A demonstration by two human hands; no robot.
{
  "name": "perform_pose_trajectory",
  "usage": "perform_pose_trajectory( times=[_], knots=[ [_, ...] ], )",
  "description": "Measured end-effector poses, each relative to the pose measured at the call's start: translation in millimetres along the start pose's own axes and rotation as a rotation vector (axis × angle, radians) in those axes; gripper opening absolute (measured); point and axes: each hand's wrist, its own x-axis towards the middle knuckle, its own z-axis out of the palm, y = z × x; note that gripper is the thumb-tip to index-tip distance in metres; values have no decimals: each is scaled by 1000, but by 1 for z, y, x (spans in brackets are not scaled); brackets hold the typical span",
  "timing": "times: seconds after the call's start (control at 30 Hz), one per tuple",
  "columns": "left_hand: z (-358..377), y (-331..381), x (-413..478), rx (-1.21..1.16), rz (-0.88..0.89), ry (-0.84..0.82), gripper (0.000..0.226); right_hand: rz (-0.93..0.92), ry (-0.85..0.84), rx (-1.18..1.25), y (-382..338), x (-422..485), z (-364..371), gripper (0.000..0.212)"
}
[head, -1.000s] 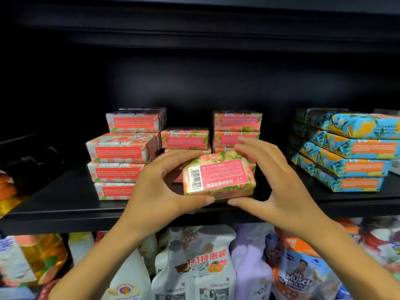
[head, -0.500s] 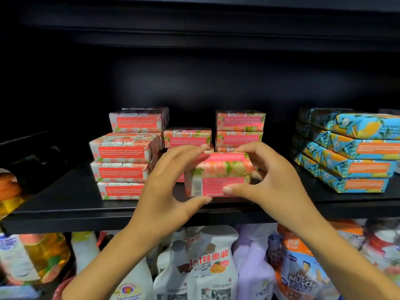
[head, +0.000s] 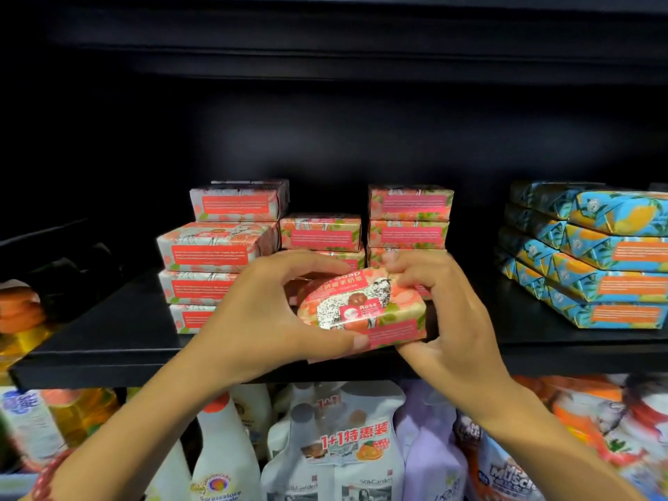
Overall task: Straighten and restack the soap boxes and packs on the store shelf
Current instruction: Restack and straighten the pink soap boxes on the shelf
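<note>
Pink soap box (head: 363,312) at centre frame, just above the front edge of the black shelf (head: 108,352), tilted so its "Rose" face shows toward the camera. Both hands are on it. The left hand (head: 260,320) has its thumb under the front lower edge and fingers arched over the back. The right hand (head: 455,320) is curled round the right end, with fingers over the top corner. A narrow two-handed pinch, nothing else held.

Likely light and stiff, a wrapped bar. The glossy paper may slide and its corners could dent, so best held by the short ends, not the printed face.

Behind it are three pink stacks (head: 213,247) of uneven height. Blue packs (head: 596,269) sit at right of frame, bottles (head: 224,464) along the lower edge.
</note>
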Motion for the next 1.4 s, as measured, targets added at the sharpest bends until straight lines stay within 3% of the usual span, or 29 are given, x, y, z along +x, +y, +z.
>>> perform_pose_trajectory(
  times=[0.1,0.2,0.37,0.53,0.87,1.4],
  knots=[
    [-15,10,5,132,132,84,61,188,37,57,3,3,-5,58],
    [-37,14,22,132,118,158,63,294,-54,9,7,-1,-6,52],
    [-61,11,63,294,78,185,81,361,-388,-79,12,-13,1,48],
    [-60,-2,90,409,96,97,68,307,-540,-163,14,-17,3,47],
    [-57,-3,113,473,174,28,69,297,-560,-211,11,-20,1,49],
    [-57,-15,126,485,70,-152,68,289,-590,-238,11,-22,1,50]
  ],
)
